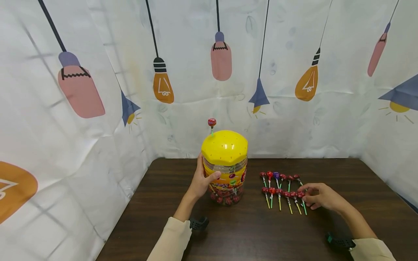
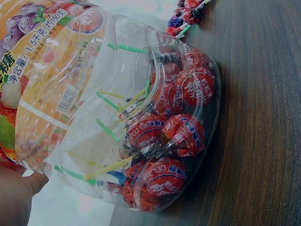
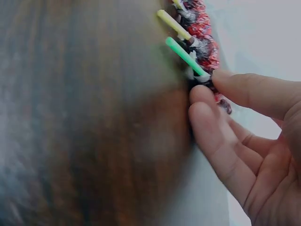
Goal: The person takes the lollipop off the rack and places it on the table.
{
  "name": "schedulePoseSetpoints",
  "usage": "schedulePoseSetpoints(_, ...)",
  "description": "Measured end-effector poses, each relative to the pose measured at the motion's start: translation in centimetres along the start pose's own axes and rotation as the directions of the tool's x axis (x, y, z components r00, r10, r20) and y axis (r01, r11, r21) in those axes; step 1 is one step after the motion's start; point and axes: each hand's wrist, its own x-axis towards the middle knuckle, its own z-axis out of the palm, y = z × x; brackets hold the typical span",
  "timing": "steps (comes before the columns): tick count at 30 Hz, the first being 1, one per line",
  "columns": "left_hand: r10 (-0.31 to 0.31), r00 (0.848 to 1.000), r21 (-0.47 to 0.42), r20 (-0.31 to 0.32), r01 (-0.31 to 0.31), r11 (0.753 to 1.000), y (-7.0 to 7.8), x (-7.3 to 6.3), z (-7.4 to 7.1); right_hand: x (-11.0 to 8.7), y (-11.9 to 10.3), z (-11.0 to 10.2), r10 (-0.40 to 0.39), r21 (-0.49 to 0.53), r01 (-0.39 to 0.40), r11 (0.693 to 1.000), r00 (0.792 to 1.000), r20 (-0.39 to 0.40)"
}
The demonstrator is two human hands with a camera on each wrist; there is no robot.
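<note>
My left hand (image 1: 201,181) grips the side of a clear plastic candy jar (image 1: 226,181), thumb across its front. The jar stands on the table under a domed yellow lid (image 1: 225,146) dotted with small holes. One red lollipop (image 1: 212,122) sticks up from the lid's left side. Red-wrapped lollipops (image 2: 162,176) lie in the bottom of the jar. At the right end of the front row, my right hand (image 1: 321,195) pinches a green-stick lollipop (image 3: 188,59) near its head, between thumb and fingertips. Its stick points toward me; the fingers partly cover its head.
Two rows of lollipops lie right of the jar, a back row (image 1: 276,175) and a front row (image 1: 272,190), mostly red with one purple. They rest on a dark wooden table (image 1: 248,232). A white curtain (image 1: 192,123) printed with lamps hangs behind.
</note>
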Motion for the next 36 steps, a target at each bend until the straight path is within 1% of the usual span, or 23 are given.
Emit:
schedulePoseSetpoints(4,0.012,1.000,0.003,0.007,-0.012,1.000,0.0,0.1,0.0,-0.5,-0.9,-0.5,0.005,-0.041,-0.005,0.999,1.000,0.002)
schedulePoseSetpoints(7,0.015,1.000,0.010,0.009,-0.015,1.000,0.1,0.1,0.1,-1.0,-2.2,-1.0,-0.008,-0.063,0.006,0.998,0.999,-0.038)
schedulePoseSetpoints(10,0.019,1.000,0.015,0.012,-0.019,1.000,0.1,0.2,0.1,-1.5,-4.2,-1.1,-0.061,-0.091,0.052,0.994,0.993,-0.104)
schedulePoseSetpoints(12,0.018,1.000,0.023,0.012,-0.018,1.000,0.1,0.2,0.0,-1.5,-5.9,-0.9,-0.115,-0.099,0.101,0.990,0.982,-0.152)
schedulePoseSetpoints(13,0.017,1.000,0.024,0.012,-0.017,1.000,0.1,0.2,0.0,-1.4,-6.7,-0.7,-0.146,-0.100,0.130,0.986,0.974,-0.175)
schedulePoseSetpoints(15,0.015,1.000,0.026,0.010,-0.015,1.000,0.1,0.2,0.0,-1.0,-8.5,0.1,-0.223,-0.098,0.207,0.974,0.951,-0.214)
schedulePoseSetpoints(18,0.010,1.000,0.032,0.004,-0.010,0.999,0.0,0.1,0.0,0.0,-11.4,1.4,-0.334,-0.108,0.316,0.943,0.907,-0.258)
schedulePoseSetpoints(20,0.011,1.000,0.035,0.002,-0.011,0.999,0.0,0.0,0.0,0.9,-13.5,2.4,-0.389,-0.118,0.371,0.921,0.876,-0.286)
schedulePoseSetpoints(23,0.017,1.000,0.037,0.001,-0.017,0.999,-0.1,-0.1,-0.1,2.6,-16.8,3.7,-0.447,-0.093,0.443,0.892,0.831,-0.331)
schedulePoseSetpoints(25,0.018,1.000,0.029,0.003,-0.019,0.999,-0.1,-0.1,-0.1,3.9,-19.0,4.5,-0.469,-0.053,0.486,0.873,0.803,-0.368)
schedulePoseSetpoints(27,0.018,1.000,0.020,0.004,-0.018,1.000,-0.1,-0.1,-0.1,5.2,-21.2,5.0,-0.498,-0.016,0.536,0.844,0.772,-0.395)
schedulePoseSetpoints(28,0.018,1.000,0.017,0.004,-0.018,1.000,-0.1,-0.1,-0.1,5.8,-22.2,5.2,-0.505,0.002,0.554,0.833,0.761,-0.407)
schedulePoseSetpoints(31,0.017,1.000,0.011,0.005,-0.017,1.000,-0.2,-0.1,-0.2,7.7,-24.9,5.7,-0.521,0.040,0.590,0.807,0.741,-0.423)
schedulePoseSetpoints(32,0.016,1.000,0.012,0.005,-0.016,1.000,-0.2,-0.1,-0.2,8.4,-25.6,5.8,-0.525,0.051,0.597,0.800,0.739,-0.421)
schedulePoseSetpoints(34,0.011,1.000,0.015,0.003,-0.011,1.000,-0.2,-0.1,-0.2,9.6,-26.8,5.9,-0.531,0.067,0.605,0.794,0.742,-0.409)
schedulePoseSetpoints(36,0.005,1.000,0.014,0.003,-0.005,1.000,-0.2,-0.1,-0.2,10.7,-27.7,6.1,-0.532,0.079,0.603,0.794,0.751,-0.391)
